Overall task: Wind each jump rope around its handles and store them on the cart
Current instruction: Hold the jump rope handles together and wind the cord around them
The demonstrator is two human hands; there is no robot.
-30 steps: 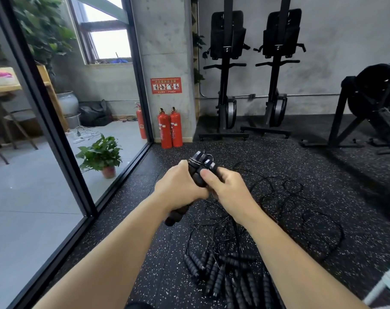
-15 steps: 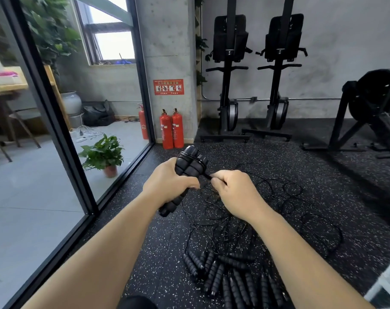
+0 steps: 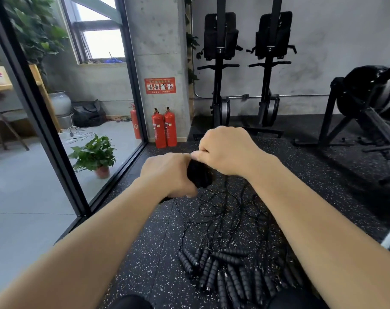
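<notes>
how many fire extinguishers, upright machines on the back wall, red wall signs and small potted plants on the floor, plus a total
fire extinguishers: 3
upright machines: 2
red wall sign: 1
small potted plant: 1
total: 7

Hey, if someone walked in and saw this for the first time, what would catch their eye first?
Dead centre, the left hand grips black foam jump rope handles, while the right hand, curled just above them, seems to pinch the thin black cord. Below, a heap of black ribbed handles with tangled cords lies on the speckled rubber floor. Two red fire extinguishers stand by the concrete pillar behind.
</notes>
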